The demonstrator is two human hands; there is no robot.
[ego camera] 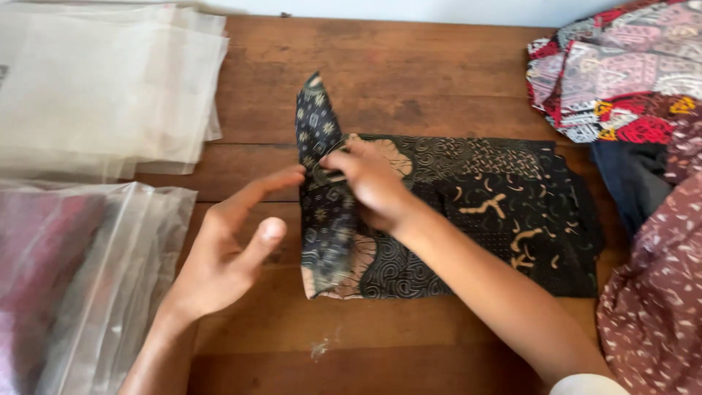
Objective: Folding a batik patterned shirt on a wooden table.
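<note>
Left hand beside pinched cloth

Plastic bags, patterned fabrics, table

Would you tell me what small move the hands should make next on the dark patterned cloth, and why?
Probably press the raised left edge flat. The right hand pinches the turned-over flap of the dark patterned cloth, which stands up from the wooden table, while the left hand hovers open beside it, fingertips just at the fold. Laying that hand on the flap would likely set the crease.
</note>
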